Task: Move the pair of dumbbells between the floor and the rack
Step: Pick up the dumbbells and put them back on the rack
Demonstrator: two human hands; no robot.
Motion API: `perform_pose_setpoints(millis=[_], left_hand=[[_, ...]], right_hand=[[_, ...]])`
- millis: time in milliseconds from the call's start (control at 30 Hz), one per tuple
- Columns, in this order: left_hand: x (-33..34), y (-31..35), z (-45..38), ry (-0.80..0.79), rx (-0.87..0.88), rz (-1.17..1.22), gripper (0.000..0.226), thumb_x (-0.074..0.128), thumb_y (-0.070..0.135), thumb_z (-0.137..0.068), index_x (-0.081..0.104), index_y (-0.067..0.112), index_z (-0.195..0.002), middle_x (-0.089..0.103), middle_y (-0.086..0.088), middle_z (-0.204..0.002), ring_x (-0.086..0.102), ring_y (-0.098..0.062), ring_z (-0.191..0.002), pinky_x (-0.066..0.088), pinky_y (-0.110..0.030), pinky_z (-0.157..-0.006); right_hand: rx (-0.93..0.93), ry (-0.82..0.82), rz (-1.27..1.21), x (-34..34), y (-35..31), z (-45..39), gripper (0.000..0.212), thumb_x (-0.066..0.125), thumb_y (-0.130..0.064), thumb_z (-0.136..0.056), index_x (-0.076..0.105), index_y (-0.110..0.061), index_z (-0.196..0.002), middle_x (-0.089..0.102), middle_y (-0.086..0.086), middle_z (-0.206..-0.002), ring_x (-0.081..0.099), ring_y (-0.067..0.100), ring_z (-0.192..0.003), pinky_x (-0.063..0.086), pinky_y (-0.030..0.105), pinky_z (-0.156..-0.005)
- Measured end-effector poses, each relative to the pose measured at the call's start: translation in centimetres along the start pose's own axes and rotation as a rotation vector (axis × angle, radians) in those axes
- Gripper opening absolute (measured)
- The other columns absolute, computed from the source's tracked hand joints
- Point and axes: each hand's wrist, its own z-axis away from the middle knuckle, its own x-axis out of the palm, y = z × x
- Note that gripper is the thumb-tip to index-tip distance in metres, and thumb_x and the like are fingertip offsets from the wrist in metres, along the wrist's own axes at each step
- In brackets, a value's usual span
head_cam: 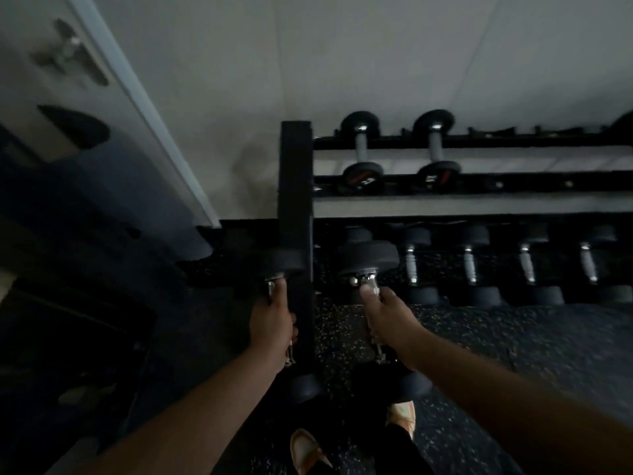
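Note:
My left hand (274, 320) grips the chrome handle of a black dumbbell (286, 260), held in front of the rack's left upright post (296, 186). My right hand (385, 315) grips the handle of a second black dumbbell (368, 257), whose far head is level with the rack's lower row. Both dumbbells point away from me and are held off the speckled floor (479, 337). The near heads show below my wrists. The black rack (479, 144) stands against the wall.
Two small dumbbells (363, 152) lie on the rack's upper tier. Several dumbbells (469, 265) sit in the lower row to the right. A white door frame (144, 108) and dark shapes are at left. My shoes (308, 450) show at the bottom.

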Motion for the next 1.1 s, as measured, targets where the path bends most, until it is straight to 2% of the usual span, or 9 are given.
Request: perform_pose_setpoints(millis=[100, 167, 267, 533, 667, 733, 833, 967, 1100], left_hand=[[5.3, 1.5, 1.3, -0.082, -0.004, 0.004, 0.049, 0.050, 0.060, -0.091, 0.057, 0.012, -0.092, 0.048, -0.004, -0.052, 0.041, -0.015, -0.033, 0.036, -0.025, -0.037], [9.0, 2.3, 2.2, -0.124, 0.014, -0.014, 0.049, 0.050, 0.059, -0.091, 0.056, 0.011, -0.095, 0.049, -0.006, -0.054, 0.042, -0.016, -0.034, 0.036, -0.025, -0.038], [14.7, 3.6, 3.8, -0.170, 0.036, -0.058, 0.045, 0.049, 0.060, -0.091, 0.059, 0.017, -0.097, 0.052, -0.006, -0.056, 0.044, -0.014, -0.034, 0.039, -0.025, -0.036], [30.4, 6.0, 8.1, -0.287, 0.033, -0.074, 0.052, 0.050, 0.064, -0.088, 0.061, 0.016, -0.105, 0.055, -0.010, -0.062, 0.048, -0.017, -0.038, 0.041, -0.025, -0.037], [37.2, 7.1, 8.7, -0.328, 0.040, -0.079, 0.053, 0.050, 0.062, -0.089, 0.062, 0.012, -0.103, 0.055, -0.010, -0.059, 0.048, -0.018, -0.037, 0.040, -0.025, -0.037], [40.2, 7.7, 8.7, -0.364, 0.041, -0.086, 0.052, 0.050, 0.060, -0.090, 0.061, 0.013, -0.106, 0.055, -0.013, -0.063, 0.049, -0.020, -0.040, 0.041, -0.026, -0.038], [44.3, 8.8, 8.1, -0.383, 0.030, -0.084, 0.045, 0.049, 0.059, -0.091, 0.061, 0.018, -0.104, 0.052, -0.012, -0.061, 0.047, -0.018, -0.038, 0.040, -0.025, -0.038], [50.1, 10.2, 5.8, -0.393, 0.035, -0.103, 0.045, 0.048, 0.058, -0.093, 0.059, 0.014, -0.099, 0.050, -0.012, -0.061, 0.045, -0.019, -0.038, 0.038, -0.025, -0.037], [55.9, 12.0, 2.1, -0.402, -0.001, -0.096, 0.046, 0.048, 0.059, -0.092, 0.058, 0.015, -0.099, 0.050, -0.012, -0.060, 0.044, -0.020, -0.038, 0.037, -0.025, -0.039]], right_hand=[[-0.004, 0.076, -0.050, -5.0, 0.7, 0.3, 0.034, 0.049, -0.049, -0.098, 0.057, -0.017, -0.097, 0.060, 0.002, -0.068, 0.056, 0.009, -0.048, 0.046, 0.016, -0.038], [0.004, 0.105, -0.116, -8.4, 1.3, 0.1, 0.035, 0.049, -0.048, -0.099, 0.056, -0.013, -0.099, 0.061, 0.006, -0.066, 0.058, 0.014, -0.047, 0.047, 0.023, -0.042], [0.025, 0.120, -0.189, -13.8, 2.1, -0.6, 0.035, 0.049, -0.050, -0.097, 0.054, -0.015, -0.097, 0.062, 0.013, -0.070, 0.059, 0.024, -0.058, 0.049, 0.035, -0.053], [-0.019, 0.176, -0.254, -28.5, 4.0, -3.7, 0.034, 0.050, -0.056, -0.093, 0.053, -0.022, -0.092, 0.060, 0.006, -0.061, 0.056, 0.016, -0.048, 0.046, 0.030, -0.047], [-0.018, 0.190, -0.296, -34.8, 4.3, -5.7, 0.038, 0.052, -0.060, -0.089, 0.053, -0.022, -0.091, 0.057, 0.004, -0.065, 0.055, 0.012, -0.048, 0.045, 0.027, -0.046], [-0.008, 0.212, -0.306, -37.6, 4.3, -6.9, 0.035, 0.053, -0.058, -0.090, 0.053, -0.024, -0.092, 0.058, 0.004, -0.066, 0.055, 0.012, -0.048, 0.046, 0.028, -0.046], [0.013, 0.261, -0.268, -41.1, 4.1, -9.0, 0.039, 0.052, -0.057, -0.092, 0.057, -0.019, -0.100, 0.064, 0.008, -0.073, 0.061, 0.019, -0.060, 0.051, 0.032, -0.051], [0.031, 0.302, -0.284, -45.0, 3.2, -12.9, 0.041, 0.052, -0.055, -0.094, 0.056, -0.014, -0.097, 0.061, 0.005, -0.065, 0.058, 0.015, -0.050, 0.050, 0.030, -0.046], [0.053, 0.330, -0.276, -48.4, 1.9, -18.2, 0.042, 0.052, -0.058, -0.091, 0.055, -0.017, -0.101, 0.063, 0.006, -0.070, 0.062, 0.021, -0.059, 0.052, 0.035, -0.054]])
